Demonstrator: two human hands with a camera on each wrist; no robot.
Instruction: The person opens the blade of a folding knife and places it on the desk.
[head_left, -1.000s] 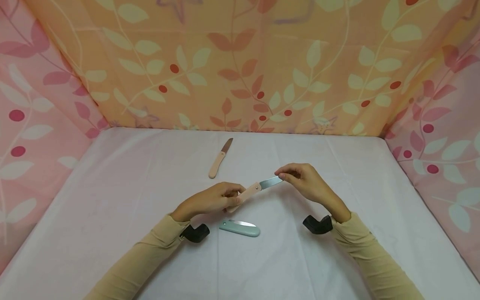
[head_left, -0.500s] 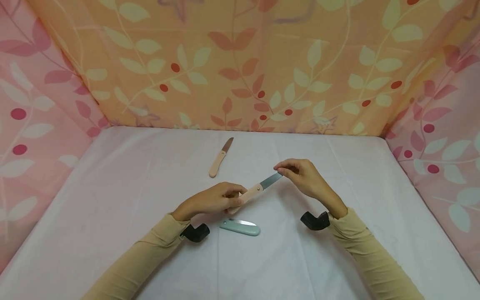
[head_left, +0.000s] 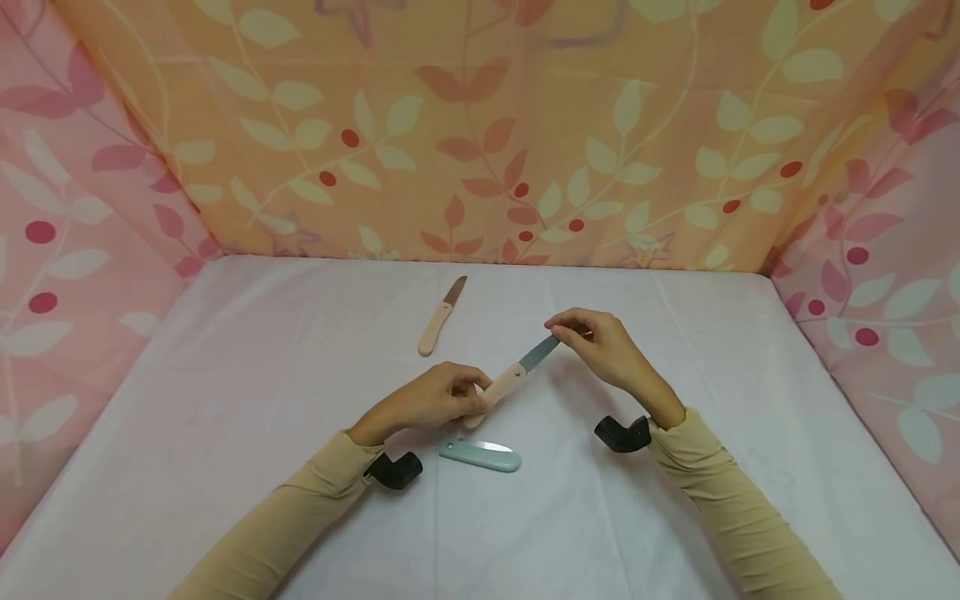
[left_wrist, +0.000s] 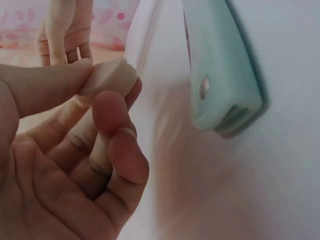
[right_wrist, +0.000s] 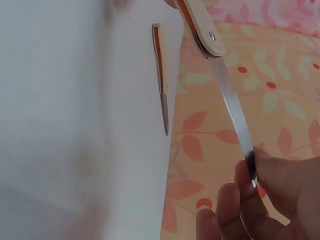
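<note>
Between my hands is a folding knife [head_left: 504,384] with a pale peach handle, its steel blade swung out nearly in line with the handle. My left hand [head_left: 429,395] pinches the handle's butt end between thumb and fingers; the left wrist view shows that handle end [left_wrist: 112,79] close up. At the blade's tip, my right hand [head_left: 604,350] pinches the steel blade [right_wrist: 234,110] between thumb and forefinger. Just in front of my left hand lies a mint-green folding knife [head_left: 480,456], its blade folded into the handle.
A second peach-handled knife [head_left: 435,328] lies unfolded farther back on the white tablecloth [head_left: 247,400]. Patterned cloth walls, an orange one [head_left: 480,150] at the back and pink ones at both sides, enclose the table. A black wrist camera [head_left: 623,434] juts from each sleeve.
My right hand has moved slightly up and to the left with the blade tip, so the knife slants more steeply. My left hand has stayed nearly in place. The other knives have not moved.
</note>
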